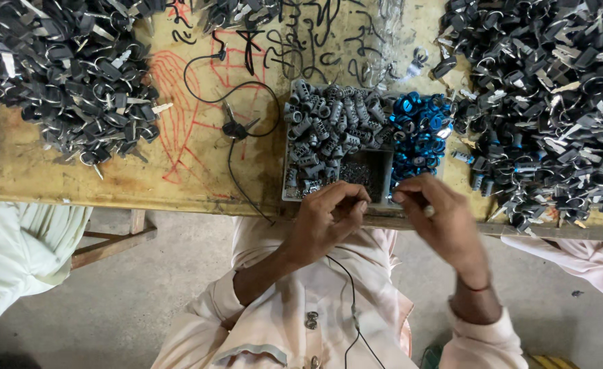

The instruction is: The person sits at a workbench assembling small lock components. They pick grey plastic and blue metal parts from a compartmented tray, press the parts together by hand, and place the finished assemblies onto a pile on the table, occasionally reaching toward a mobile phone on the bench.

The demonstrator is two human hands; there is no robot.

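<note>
1. Right now both hands sit at the near edge of the table (199,174), just in front of a compartment tray (285,191).
2. Left hand (329,219): fingers curled, grip pressed together w/ thumb against fingertips near the tray's front rim. What it pinches is too small to tell.
3. Right hand (441,215): fingers bunched, grip pinched around a small pale part (428,211) showing betw. the fingers; kind of part can't be made out. A thin dark band sits on that wrist.
4. The two hands are close, fingertips nearly meeting over the tray's front edge, by the small dark compartment (366,174) of tiny bits.
5. Tray contents: grey ribbed cylinders (325,133) fill the big left section; blue rings (417,130) fill the right section, just beyond the right hand.
6. Heaps: a pile of black-headed keys on rings (69,75) lies far left on the table; a bigger key pile (547,102) lies right, reaching the table edge beside the right hand.
7. A black cable (230,102) loops across the table left of the tray, over red scribbles, then drops off the edge toward the person's chest.
8. Pale cloth of other people (21,253) shows at lower left & far right, apart from the hands.
</note>
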